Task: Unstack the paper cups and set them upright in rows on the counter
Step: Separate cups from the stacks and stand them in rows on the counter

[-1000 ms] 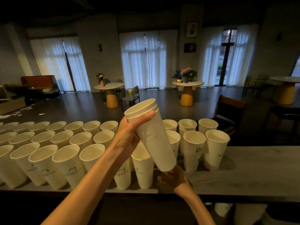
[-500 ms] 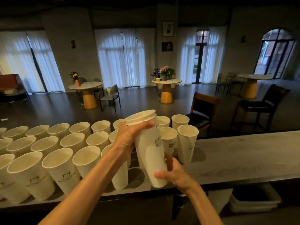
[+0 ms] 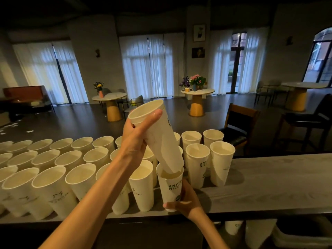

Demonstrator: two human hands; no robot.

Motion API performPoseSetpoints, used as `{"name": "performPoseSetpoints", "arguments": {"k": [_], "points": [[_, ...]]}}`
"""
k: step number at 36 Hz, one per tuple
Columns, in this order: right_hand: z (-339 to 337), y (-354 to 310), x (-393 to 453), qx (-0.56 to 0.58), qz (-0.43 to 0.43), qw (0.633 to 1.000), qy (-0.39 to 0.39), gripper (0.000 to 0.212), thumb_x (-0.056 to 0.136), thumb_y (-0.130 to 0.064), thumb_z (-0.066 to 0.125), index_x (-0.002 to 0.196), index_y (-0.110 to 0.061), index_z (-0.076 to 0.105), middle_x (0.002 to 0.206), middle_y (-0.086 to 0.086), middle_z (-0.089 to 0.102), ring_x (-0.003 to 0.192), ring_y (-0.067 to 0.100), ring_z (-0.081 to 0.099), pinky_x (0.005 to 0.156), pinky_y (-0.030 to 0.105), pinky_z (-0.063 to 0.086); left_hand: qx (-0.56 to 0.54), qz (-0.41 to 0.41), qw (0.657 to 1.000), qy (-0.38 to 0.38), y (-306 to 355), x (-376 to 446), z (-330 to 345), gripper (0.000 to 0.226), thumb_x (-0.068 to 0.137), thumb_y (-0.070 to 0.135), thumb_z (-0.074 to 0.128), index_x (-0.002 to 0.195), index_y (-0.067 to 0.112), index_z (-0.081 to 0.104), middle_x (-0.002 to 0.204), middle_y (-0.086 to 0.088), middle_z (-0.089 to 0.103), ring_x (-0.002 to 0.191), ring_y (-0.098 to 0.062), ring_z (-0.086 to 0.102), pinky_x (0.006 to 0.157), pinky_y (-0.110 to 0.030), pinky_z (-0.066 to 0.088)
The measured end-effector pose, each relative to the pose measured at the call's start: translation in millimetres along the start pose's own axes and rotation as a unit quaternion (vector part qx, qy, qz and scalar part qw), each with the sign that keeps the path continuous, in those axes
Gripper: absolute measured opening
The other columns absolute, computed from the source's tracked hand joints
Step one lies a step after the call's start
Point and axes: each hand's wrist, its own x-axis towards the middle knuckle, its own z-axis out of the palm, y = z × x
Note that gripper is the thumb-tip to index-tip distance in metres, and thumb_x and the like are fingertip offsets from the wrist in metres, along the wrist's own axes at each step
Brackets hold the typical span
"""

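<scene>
My left hand (image 3: pixel 133 135) grips the upper cup (image 3: pixel 158 135); my right hand (image 3: pixel 186 203) clamps the lower cup (image 3: pixel 170 186). Jerking them apart could topple the standing cups (image 3: pixel 197 164) at centre frame.

A café or event hall: a long grey counter (image 3: pixel 269 178) crowded with branded paper cups (image 3: pixel 196 164) faces round pedestal tables (image 3: pixel 197 97) bearing flower vases (image 3: pixel 196 81), scattered chairs (image 3: pixel 237 126), and tall curtained windows (image 3: pixel 150 65).

Tilted white cup (image 3: pixel 158 139) half out of lower cup (image 3: pixel 170 187); others upright (image 3: pixel 197 164) in rows.
</scene>
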Motion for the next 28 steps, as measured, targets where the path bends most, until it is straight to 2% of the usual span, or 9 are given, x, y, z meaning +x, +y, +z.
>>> {"name": "performPoseSetpoints", "arguments": {"k": [6,8,10,13,15,18,20,23,28], "points": [[-31.0,4.7,-8.1,-0.048,0.013,0.999,-0.017,0.073,0.066,-0.012,0.091,0.123,-0.035,0.051,0.117,-0.014,0.064,0.108,-0.002,0.061,0.084,0.021,0.056,-0.025,-0.032,0.998,-0.057,-6.9,-1.3,13.6,0.116,0.037,0.064,0.092,0.137,0.021,0.055,0.124,-0.012,0.068,0.115,-0.030,0.066,0.091,-0.048,0.060],[-51.0,2.7,-15.1,-0.035,0.007,0.999,0.011,0.051,0.073,-0.008,0.086,0.110,-0.030,0.058,0.104,-0.008,0.069,0.101,0.004,0.067,0.088,0.031,0.059,-0.038,-0.062,0.992,-0.100,-11.6,-3.3,22.9,0.102,0.045,0.057,0.091,0.134,0.020,0.057,0.121,-0.014,0.068,0.110,-0.030,0.067,0.088,-0.047,0.060],[-66.9,-6.2,-26.5,0.005,-0.018,0.999,0.046,0.034,0.075,-0.027,0.086,0.104,-0.028,0.069,0.097,-0.002,0.073,0.098,0.004,0.070,0.092,0.040,0.058,-0.065,-0.099,0.982,-0.148,-18.7,-7.1,35.8,0.079,0.058,0.050,0.083,0.128,0.020,0.061,0.110,-0.011,0.071,0.101,-0.026,0.070,0.083,-0.046,0.060],[-89.3,-11.2,-40.0,0.171,-0.031,0.984,0.043,0.079,0.067,-0.064,0.081,0.124,-0.011,0.067,0.116,0.022,0.070,0.114,0.042,0.064,0.098,0.059,0.050,-0.076,-0.146,0.966,-0.201,-35.5,-13.0,58.4,0.057,0.068,0.045,0.080,0.119,0.023,0.071,0.109,-0.010,0.075,0.100,-0.027,0.072,0.090,-0.048,0.059],[-103.0,-31.1,-54.0,0.290,-0.007,0.957,0.024,0.096,0.066,-0.073,0.075,0.131,-0.004,0.062,0.126,0.031,0.063,0.114,0.047,0.061,0.096,0.056,0.052,-0.059,-0.165,0.957,-0.230,-46.8,-18.8,75.0,0.072,0.064,0.048,0.081,0.129,0.019,0.065,0.121,-0.017,0.071,0.110,-0.032,0.069,0.099,-0.054,0.055],[-117.2,-54.7,-70.0,0.348,-0.005,0.937,-0.042,0.089,0.073,-0.078,0.059,0.127,-0.007,0.066,0.125,0.030,0.063,0.105,0.041,0.068,0.084,0.047,0.059,-0.035,-0.185,0.947,-0.262,-57.9,-24.7,92.5,0.069,0.060,0.046,0.079,0.121,0.018,0.066,0.111,-0.014,0.075,0.098,-0.026,0.072,0.085,-0.041,0.061],[-119.8,-57.4,-74.7,0.310,-0.018,0.950,-0.037,0.098,0.061,-0.072,0.079,0.130,-0.004,0.060,0.118,0.030,0.066,0.098,0.038,0.071,0.081,0.044,0.060,-0.029,-0.187,0.946,-0.264,-59.4,-26.5,99.2,0.058,0.059,0.042,0.080,0.111,0.019,0.069,0.098,-0.008,0.077,0.088,-0.021,0.073,0.078,-0.036,0.062],[-124.2,-60.4,-79.7,0.234,-0.005,0.972,-0.009,0.110,0.046,-0.056,0.094,0.133,-0.007,0.048,0.110,0.019,0.073,0.095,0.030,0.073,0.078,0.040,0.060,-0.001,-0.170,0.957,-0.237,-61.1,-26.1,107.7,0.043,0.064,0.037,0.077,0.105,0.026,0.067,0.092,0.000,0.077,0.093,-0.022,0.071,0.085,-0.042,0.059],[-136.9,-64.2,-79.6,0.055,-0.028,0.996,0.072,0.084,0.053,-0.027,0.098,0.123,-0.030,0.052,0.112,-0.009,0.071,0.103,0.005,0.069,0.075,0.022,0.058,0.014,-0.076,0.982,-0.175,-54.8,-13.0,112.4,0.074,0.059,0.045,0.086,0.127,0.026,0.063,0.116,0.000,0.074,0.112,-0.024,0.068,0.096,-0.048,0.057]]}}
